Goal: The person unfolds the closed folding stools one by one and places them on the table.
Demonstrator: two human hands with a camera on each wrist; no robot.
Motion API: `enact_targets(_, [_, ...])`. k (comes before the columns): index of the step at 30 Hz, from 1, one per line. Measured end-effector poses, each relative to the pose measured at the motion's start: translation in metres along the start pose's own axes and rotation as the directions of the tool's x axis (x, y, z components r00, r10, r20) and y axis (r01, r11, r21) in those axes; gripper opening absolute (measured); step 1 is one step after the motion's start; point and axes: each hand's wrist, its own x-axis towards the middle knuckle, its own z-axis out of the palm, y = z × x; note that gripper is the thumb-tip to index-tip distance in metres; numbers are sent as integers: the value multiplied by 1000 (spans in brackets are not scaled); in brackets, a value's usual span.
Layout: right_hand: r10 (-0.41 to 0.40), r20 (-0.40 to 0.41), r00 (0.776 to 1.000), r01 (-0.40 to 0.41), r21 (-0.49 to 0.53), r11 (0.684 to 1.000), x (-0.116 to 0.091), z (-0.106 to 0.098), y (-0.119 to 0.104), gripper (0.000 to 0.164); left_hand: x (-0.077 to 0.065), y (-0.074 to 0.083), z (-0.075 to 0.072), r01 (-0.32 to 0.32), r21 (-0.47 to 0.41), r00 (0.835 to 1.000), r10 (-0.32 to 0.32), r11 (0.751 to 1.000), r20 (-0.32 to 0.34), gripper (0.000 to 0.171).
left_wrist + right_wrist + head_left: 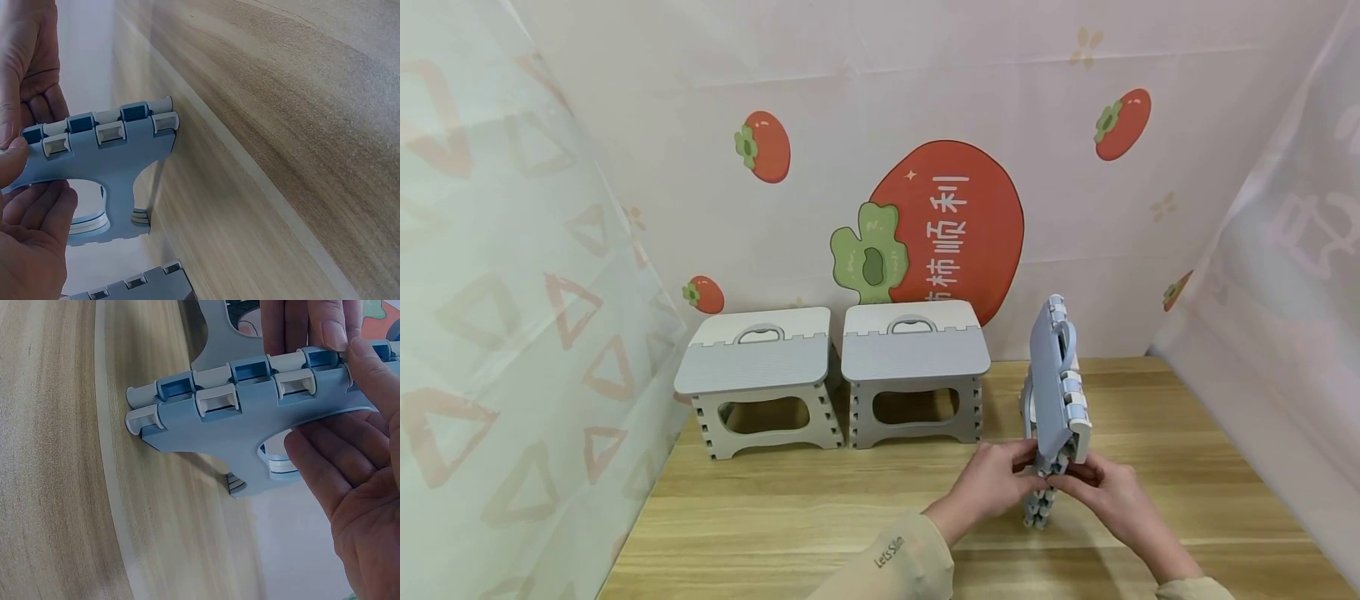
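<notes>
A blue-and-white folding stool point(1051, 392) stands partly folded at the right of the table, its seat edge-on in the head view. My left hand point(1003, 477) grips the near leg panel from the left, thumb at the hinged edge. From the other side my right hand point(1105, 492) holds the same panel, its thumb meeting the left one. In the right wrist view, fingers of the right hand point(350, 462) reach behind the leg panel point(250, 425) by its cut-out. Interlocking hinge knuckles point(103, 125) run along the panel edge in the left wrist view.
Two unfolded grey-and-white stools, a left one point(760, 358) and a middle one point(913, 354), stand side by side near the back wall. The wooden table point(760, 517) meets patterned cloth walls point(700, 183) at the back and both sides.
</notes>
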Motion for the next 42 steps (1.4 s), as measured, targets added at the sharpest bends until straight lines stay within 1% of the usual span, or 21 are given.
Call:
enact_targets(2, [-3, -3, 1000, 3, -10, 1000, 0, 0, 0, 48, 0, 0, 0, -24, 54, 1000, 24, 998, -5, 48])
enact_targets(5, [1, -9, 1000, -2, -16, 1000, 0, 0, 0, 47, 0, -1, 0, -59, 133, 998, 61, 989, -5, 46])
enact_targets(9, [1, -10, 1000, -1, -23, 1000, -1, 0, -1, 46, -1, -2, -1, -93, 170, 996, 94, 981, 2, 45])
enact_targets(13, [-1, -12, 1000, 1, -36, 999, -1, -1, 1, 45, -1, -2, -2, -107, 188, 994, 107, 976, 6, 45])
enact_targets(16, [-3, -16, 1000, 2, -43, 999, -1, -1, 2, 45, -1, -2, -4, -96, 182, 995, 96, 978, 11, 44])
enact_targets(20, [-5, -18, 1000, 4, -47, 999, -2, -2, 2, 45, -1, -2, -5, -69, 147, 998, 68, 987, 16, 43])
enact_targets(25, [5, -11, 1000, -5, -47, 999, -2, -3, 0, 47, -1, -3, -7, -51, 157, 999, 48, 986, 25, 44])
enact_targets(28, [8, -9, 1000, -8, -40, 999, -2, -4, 0, 48, -1, -5, -8, -52, 159, 998, 48, 986, 27, 44])
enact_targets(36, [-44, -23, 999, 43, -45, 998, -4, -4, 3, 46, -2, -7, -12, -31, 129, 999, 28, 991, 18, 41])
enact_targets(42, [-42, -10, 999, 42, -16, 999, -5, -5, 2, 48, -2, -7, -14, -12, 122, 1000, 9, 992, 24, 42])
